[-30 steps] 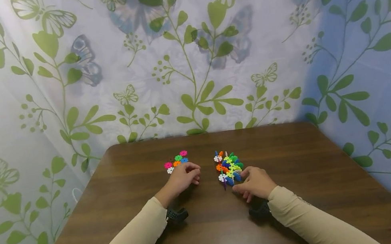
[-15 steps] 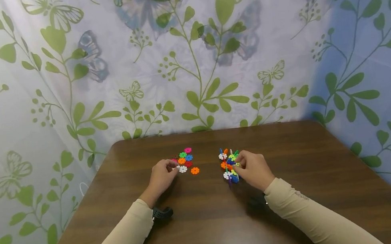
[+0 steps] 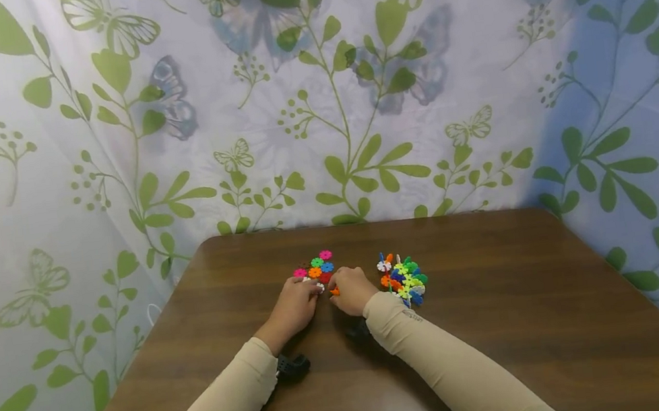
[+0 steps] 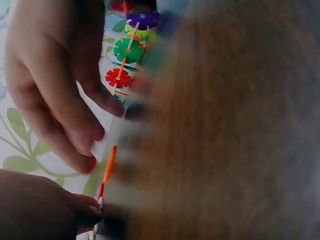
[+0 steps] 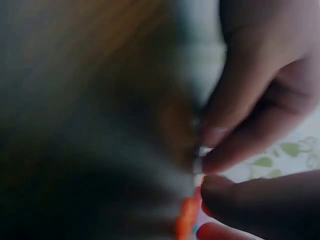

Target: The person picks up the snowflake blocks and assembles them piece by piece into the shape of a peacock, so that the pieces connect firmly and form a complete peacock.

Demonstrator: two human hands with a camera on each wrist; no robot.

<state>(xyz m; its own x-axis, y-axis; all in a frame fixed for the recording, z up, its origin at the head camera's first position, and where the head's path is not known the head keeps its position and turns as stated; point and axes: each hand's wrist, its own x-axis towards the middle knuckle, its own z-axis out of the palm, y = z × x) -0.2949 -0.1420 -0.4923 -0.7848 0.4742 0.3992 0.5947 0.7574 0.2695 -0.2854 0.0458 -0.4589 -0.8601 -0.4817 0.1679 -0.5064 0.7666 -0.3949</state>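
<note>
At the left group my left hand (image 3: 293, 306) pinches the edge of a white snowflake building disc (image 3: 319, 288) between thumb and finger. The same white disc (image 4: 100, 212) shows on edge in the left wrist view. Close by on the right, my right hand (image 3: 353, 291) is over an orange disc (image 3: 334, 292). Its fingers (image 4: 82, 142) are parted and bent near the standing edge of that orange disc (image 4: 110, 164); no grip shows. Around the hands lie pink (image 3: 325, 255), green (image 3: 317, 262), blue (image 3: 327, 267) and red (image 3: 326, 278) discs. Part of the group is hidden.
A joined cluster of many-coloured discs (image 3: 406, 278) stands right of my right hand, close to its sleeve (image 3: 399, 313). The brown wooden table (image 3: 492, 349) ends at a back edge before a leaf-patterned curtain (image 3: 321, 132).
My right hand has left the disc cluster and crossed left to the orange disc. The left hand has moved slightly right, at the white disc. The view has shifted a little.
</note>
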